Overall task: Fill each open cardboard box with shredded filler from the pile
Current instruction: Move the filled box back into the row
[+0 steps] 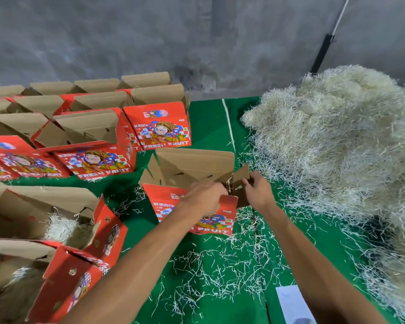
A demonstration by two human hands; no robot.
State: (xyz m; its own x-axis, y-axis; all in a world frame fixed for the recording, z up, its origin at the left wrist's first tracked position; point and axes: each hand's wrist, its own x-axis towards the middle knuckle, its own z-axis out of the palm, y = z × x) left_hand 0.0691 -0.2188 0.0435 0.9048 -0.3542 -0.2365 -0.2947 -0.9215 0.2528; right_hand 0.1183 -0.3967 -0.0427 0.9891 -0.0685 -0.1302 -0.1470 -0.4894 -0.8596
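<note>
Your left hand (202,197) rests over the front rim of the open box (192,183) standing near the middle of the green tabletop (208,127). Its fingers are curled over the red front panel, pressed onto the panel's top edge. Your right hand (257,190) pinches the box's right side flap (240,181) between thumb and fingers; the flap stands angled outward from the right rim. The rear flap of this box stands upright, and the left side flap leans outward. A few strands show at the right inner corner; the rest of the interior is hidden by your hands.

The pile of shredded filler (337,141) occupies the right side of the tabletop, from the far edge down toward the near right corner. Its loose fringe reaches just beside the box's right flap. Scattered strands (220,265) lie on the cloth between the box and the near edge.

Rows of open red boxes (91,136) fill the far left area, close together, flaps raised. A strip of bare green cloth separates them from the box in your hands. Two boxes at the near left corner (63,230) hold filler and lean toward each other. A white sheet (292,305) lies at the near edge, right of your right forearm.
</note>
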